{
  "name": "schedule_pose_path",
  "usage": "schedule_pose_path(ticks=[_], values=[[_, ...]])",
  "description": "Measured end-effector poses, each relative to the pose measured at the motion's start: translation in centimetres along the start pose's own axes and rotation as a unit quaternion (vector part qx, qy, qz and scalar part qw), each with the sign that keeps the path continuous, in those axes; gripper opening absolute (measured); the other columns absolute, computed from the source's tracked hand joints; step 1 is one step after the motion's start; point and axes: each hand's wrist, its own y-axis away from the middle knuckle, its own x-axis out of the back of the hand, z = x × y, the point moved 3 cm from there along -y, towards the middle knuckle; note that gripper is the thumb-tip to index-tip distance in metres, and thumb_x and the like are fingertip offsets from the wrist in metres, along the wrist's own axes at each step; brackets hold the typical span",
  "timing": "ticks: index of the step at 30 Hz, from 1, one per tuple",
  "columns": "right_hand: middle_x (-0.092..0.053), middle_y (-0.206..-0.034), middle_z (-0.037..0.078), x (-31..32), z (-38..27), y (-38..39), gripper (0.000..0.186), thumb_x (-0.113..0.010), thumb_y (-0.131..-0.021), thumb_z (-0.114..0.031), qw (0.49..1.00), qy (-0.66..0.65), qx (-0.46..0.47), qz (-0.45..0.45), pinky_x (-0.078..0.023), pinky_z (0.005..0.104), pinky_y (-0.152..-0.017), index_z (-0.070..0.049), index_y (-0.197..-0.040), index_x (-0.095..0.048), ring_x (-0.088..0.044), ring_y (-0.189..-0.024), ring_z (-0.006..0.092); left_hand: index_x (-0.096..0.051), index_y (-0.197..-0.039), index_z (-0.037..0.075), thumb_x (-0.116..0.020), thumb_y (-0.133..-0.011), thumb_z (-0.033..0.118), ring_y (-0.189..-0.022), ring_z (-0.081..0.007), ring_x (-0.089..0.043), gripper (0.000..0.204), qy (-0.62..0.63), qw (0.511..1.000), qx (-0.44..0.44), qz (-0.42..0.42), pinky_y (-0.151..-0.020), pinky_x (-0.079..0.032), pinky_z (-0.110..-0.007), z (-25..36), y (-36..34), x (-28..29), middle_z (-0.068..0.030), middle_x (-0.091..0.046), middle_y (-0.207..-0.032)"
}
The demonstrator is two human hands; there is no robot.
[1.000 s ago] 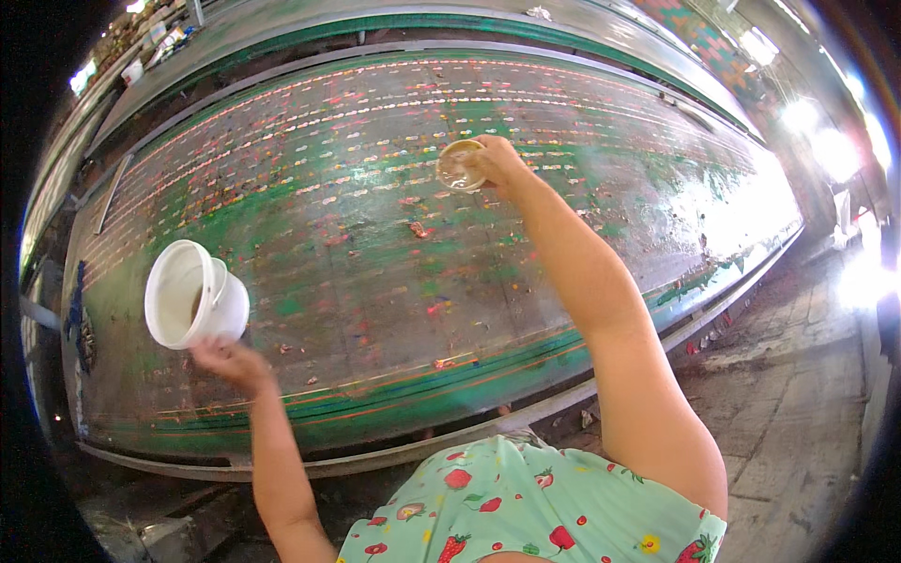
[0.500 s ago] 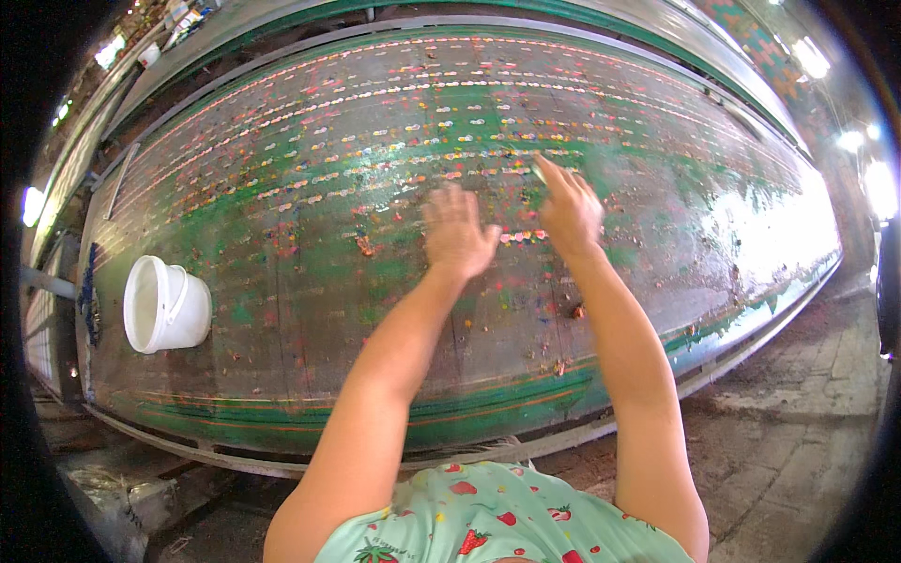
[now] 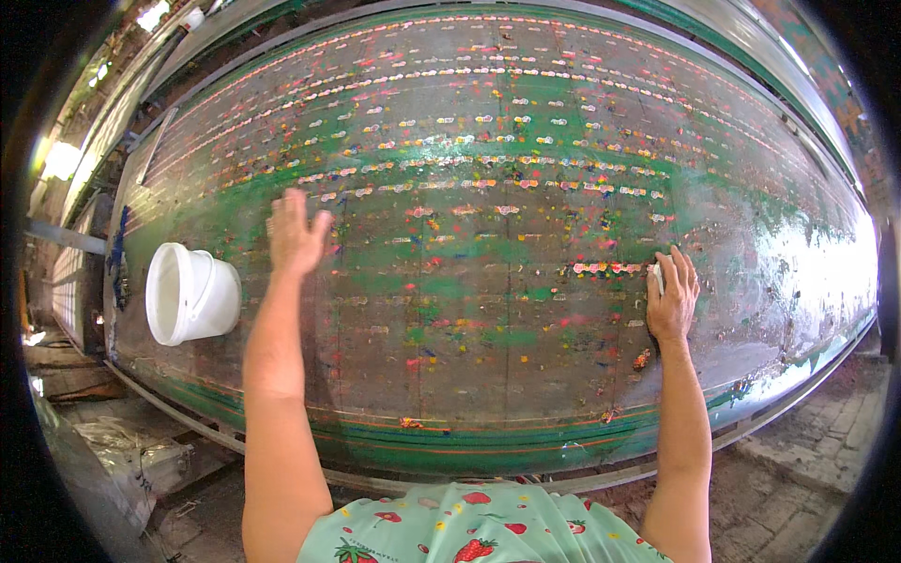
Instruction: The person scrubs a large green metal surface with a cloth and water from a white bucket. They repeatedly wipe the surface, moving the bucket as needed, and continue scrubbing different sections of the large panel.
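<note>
A long, sloping work table [image 3: 441, 366], stained green and grey, carries rows of small coloured patterned marks [image 3: 605, 268] and scattered paint flecks. My left hand [image 3: 298, 235] is open, fingers spread, over the left-middle of the surface; whether it touches is unclear. My right hand [image 3: 672, 291] rests on the surface at the right, beside a pink-and-white row, fingers curled on a small pale object too hidden to identify. A white plastic bucket [image 3: 212, 296] with a handle lies tilted on the surface, left of my left arm.
A metal rail [image 3: 211, 433] runs along the near edge, with a stone-paved floor [image 3: 821, 427] below. Another long table [image 3: 784, 47] stands beyond the far edge. A metal bar [image 3: 66, 235] juts in at the left. Glare covers the right end.
The bucket left my left hand for the surface; that hand opened and swept across, then leftward. The round container left my right hand, which moved right and down with the small pale object.
</note>
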Motion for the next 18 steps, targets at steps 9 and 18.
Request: schedule_pose_path(ticks=[9, 18], values=[[-0.064, -0.167, 0.011, 0.8, -0.3, 0.0, 0.041, -0.077, -0.109, -0.034, 1.0, -0.009, -0.019, 0.006, -0.039, 0.0582, -0.131, -0.018, -0.147, -0.077, -0.052, -0.16, 0.0402, -0.026, -0.183, -0.004, -0.042, -0.117, 0.071, -0.179, -0.0472, -0.015, 0.101, 0.015, 1.0, 0.007, -0.016, -0.146, -0.012, -0.058, 22.7, -6.1, -2.2, -0.0256, -0.017, -0.194], [-0.067, -0.16, 0.01, 1.2, 0.0, 0.6, 0.04, -0.078, -0.107, -0.035, 0.999, -0.023, -0.027, 0.031, -0.04, 0.0576, -0.129, -0.018, -0.143, -0.077, -0.054, -0.156, 0.039, -0.038, -0.181, 0.007, -0.048, -0.119, 0.062, -0.178, -0.0431, -0.023, 0.084, 0.101, 0.916, -0.389, 0.013, -0.145, -0.018, -0.061, 59.6, 3.3, -3.2, -0.016, -0.03, -0.192]])
